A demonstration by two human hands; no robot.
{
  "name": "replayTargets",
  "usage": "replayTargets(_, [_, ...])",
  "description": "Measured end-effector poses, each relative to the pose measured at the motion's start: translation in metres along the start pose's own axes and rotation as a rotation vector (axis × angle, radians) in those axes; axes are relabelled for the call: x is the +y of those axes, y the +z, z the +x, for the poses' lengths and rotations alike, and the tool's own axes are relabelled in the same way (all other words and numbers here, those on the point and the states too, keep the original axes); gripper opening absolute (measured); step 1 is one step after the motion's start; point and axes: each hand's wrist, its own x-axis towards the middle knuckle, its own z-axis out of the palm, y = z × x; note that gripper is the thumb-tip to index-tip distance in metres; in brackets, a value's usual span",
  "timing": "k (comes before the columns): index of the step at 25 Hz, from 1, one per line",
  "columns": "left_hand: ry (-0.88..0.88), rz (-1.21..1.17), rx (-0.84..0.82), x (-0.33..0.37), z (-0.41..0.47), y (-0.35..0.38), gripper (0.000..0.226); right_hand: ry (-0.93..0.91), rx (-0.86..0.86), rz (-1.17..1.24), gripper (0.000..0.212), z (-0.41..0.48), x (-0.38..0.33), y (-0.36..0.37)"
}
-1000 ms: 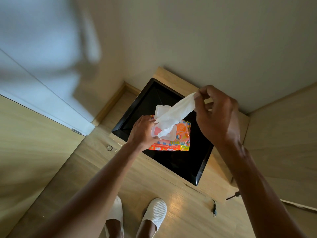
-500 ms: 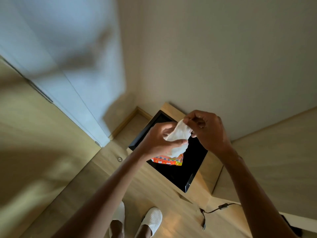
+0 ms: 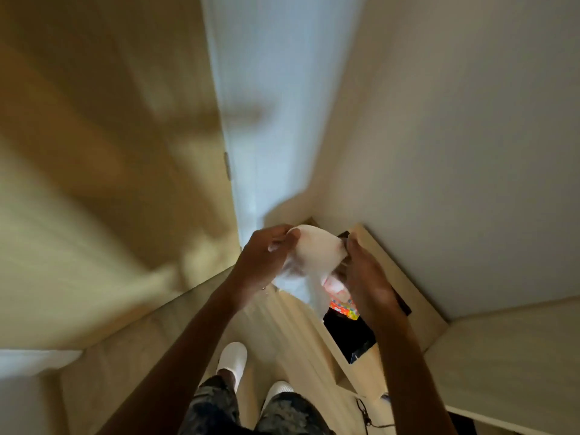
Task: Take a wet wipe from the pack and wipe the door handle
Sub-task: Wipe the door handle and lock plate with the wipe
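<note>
Both my hands hold a white wet wipe (image 3: 315,255) stretched between them at chest height. My left hand (image 3: 266,259) pinches its left edge and my right hand (image 3: 365,277) grips its right edge. Below them, a corner of the orange wipe pack (image 3: 343,307) shows on a black tray (image 3: 351,337); most of the pack is hidden by my right hand and the wipe. The door (image 3: 94,183) stands at the left, heavily blurred, with a smeared dark shape that may be the door handle (image 3: 241,113) by its edge.
A low wooden stand (image 3: 405,290) carries the tray against the beige wall (image 3: 455,136). A black cable (image 3: 365,416) lies on the wood floor. My feet in white slippers (image 3: 232,356) are below. A metal latch plate (image 3: 227,166) sits on the door edge.
The view has swung up and to the left toward the door. My hands have lifted the wipe away from the pack and spread it wider between them.
</note>
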Motion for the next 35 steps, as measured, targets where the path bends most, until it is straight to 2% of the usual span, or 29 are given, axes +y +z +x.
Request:
replayTargets(2, [-0.036,-0.031,0.122,0.006,-0.021,-0.019,0.02,0.135,-0.18,0.075,0.037,-0.013,0.013,0.026])
replayTargets(4, [-0.097,-0.066,0.213,0.007,-0.049,-0.037,0.021,0.094,-0.338,0.084,0.032,-0.027,0.031,0.043])
replayTargets(5, [-0.127,-0.07,0.244,0.005,-0.064,-0.045,0.021,0.051,-0.394,0.107,0.04,-0.036,0.039,0.046])
replayTargets(7, [-0.167,-0.099,0.334,0.0,-0.094,-0.059,0.021,0.008,-0.48,0.159,0.049,-0.051,0.044,0.055])
replayTargets(9, [-0.186,-0.148,0.457,-0.007,-0.123,-0.074,0.02,0.019,-0.536,0.162,0.045,-0.064,0.041,0.074])
replayTargets(15, [-0.225,-0.272,0.685,-0.028,-0.192,-0.144,0.019,-0.109,-0.62,-0.155,0.023,-0.101,0.031,0.158])
replayTargets(17, [-0.225,-0.286,0.754,-0.037,-0.21,-0.173,0.02,-0.097,-0.687,-0.203,0.027,-0.116,0.036,0.191])
replayTargets(19, [-0.22,-0.301,0.82,-0.046,-0.232,-0.206,0.023,-0.055,-0.817,-0.231,0.044,-0.136,0.045,0.227])
replayTargets(21, [-0.22,-0.3,0.839,-0.054,-0.255,-0.24,0.025,-0.078,-0.908,-0.298,0.054,-0.156,0.059,0.262])
replayTargets(23, [-0.223,-0.287,0.836,-0.063,-0.282,-0.273,0.018,-0.149,-0.894,-0.338,0.048,-0.175,0.073,0.295])
replayTargets(24, [-0.201,-0.302,0.807,-0.07,-0.297,-0.291,0.022,-0.182,-0.873,-0.353,0.044,-0.185,0.08,0.315])
replayTargets(26, [-0.163,-0.286,0.709,-0.084,-0.324,-0.325,0.051,-0.28,-0.852,-0.416,0.034,-0.202,0.092,0.351])
replayTargets(28, [-0.145,-0.141,0.609,-0.096,-0.346,-0.354,0.061,-0.388,-0.849,-0.512,0.026,-0.216,0.101,0.381])
replayTargets(30, [-0.15,0.064,0.592,-0.106,-0.36,-0.375,0.047,-0.471,-0.869,-0.652,0.02,-0.227,0.107,0.403])
replayTargets(32, [-0.157,0.226,0.647,-0.111,-0.367,-0.392,0.031,-0.577,-0.879,-0.829,0.025,-0.231,0.111,0.421])
replayTargets(35, [-0.13,0.363,0.697,-0.114,-0.367,-0.414,0.017,-0.784,-0.808,-0.991,0.007,-0.23,0.112,0.444])
